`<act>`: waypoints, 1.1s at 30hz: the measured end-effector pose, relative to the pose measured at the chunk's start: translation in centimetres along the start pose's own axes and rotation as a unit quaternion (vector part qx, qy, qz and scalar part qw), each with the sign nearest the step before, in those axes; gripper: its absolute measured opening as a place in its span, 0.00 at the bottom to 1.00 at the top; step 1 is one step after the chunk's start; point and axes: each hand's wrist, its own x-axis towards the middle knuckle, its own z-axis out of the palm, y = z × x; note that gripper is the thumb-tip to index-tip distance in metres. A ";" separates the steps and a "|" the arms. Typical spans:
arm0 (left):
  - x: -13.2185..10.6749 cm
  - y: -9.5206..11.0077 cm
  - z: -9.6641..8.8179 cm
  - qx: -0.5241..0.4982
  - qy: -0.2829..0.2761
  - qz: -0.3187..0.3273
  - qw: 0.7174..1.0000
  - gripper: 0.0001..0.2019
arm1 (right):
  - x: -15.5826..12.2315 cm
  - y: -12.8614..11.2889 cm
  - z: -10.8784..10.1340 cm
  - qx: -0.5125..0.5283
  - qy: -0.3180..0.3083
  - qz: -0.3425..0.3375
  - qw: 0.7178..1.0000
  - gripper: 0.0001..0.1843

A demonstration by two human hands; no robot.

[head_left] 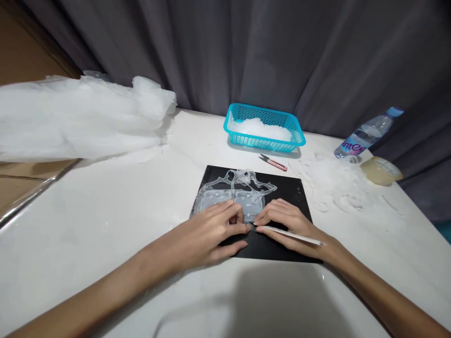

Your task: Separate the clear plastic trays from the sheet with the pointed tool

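A clear silicone sheet point(225, 196) with small round bumps lies on a black mat point(282, 249) in the middle of the white table. Loose trimmed strips point(253, 180) curl up at its far edge. My left hand point(207, 230) lies on the sheet's near edge, fingers pressed down on it. My right hand point(285, 223) pinches a thin white blade-like tool point(299, 236), its tip at the sheet's edge right beside my left fingertips.
A turquoise basket point(263, 128) with white pieces stands behind the mat, small pink snips point(274, 162) in front of it. Clear scraps point(331, 180), a tape roll point(380, 170) and a water bottle point(366, 134) lie at right. Stacked translucent sheets point(81, 117) fill the left. Grey curtain behind.
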 end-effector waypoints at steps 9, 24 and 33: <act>-0.2 -0.8 -0.5 -0.044 -0.016 -0.015 0.999 0.11 | 0.3 -0.2 -0.1 0.000 0.004 -0.008 1.000 0.01; -0.1 -0.6 -0.1 -0.021 -0.002 -0.019 1.000 0.12 | 0.4 -1.0 -0.7 -0.055 -0.014 -0.019 0.998 0.07; -0.3 -0.4 -0.7 -0.042 -0.016 -0.049 0.998 0.14 | 0.1 0.1 0.6 -0.065 0.013 -0.038 0.997 0.03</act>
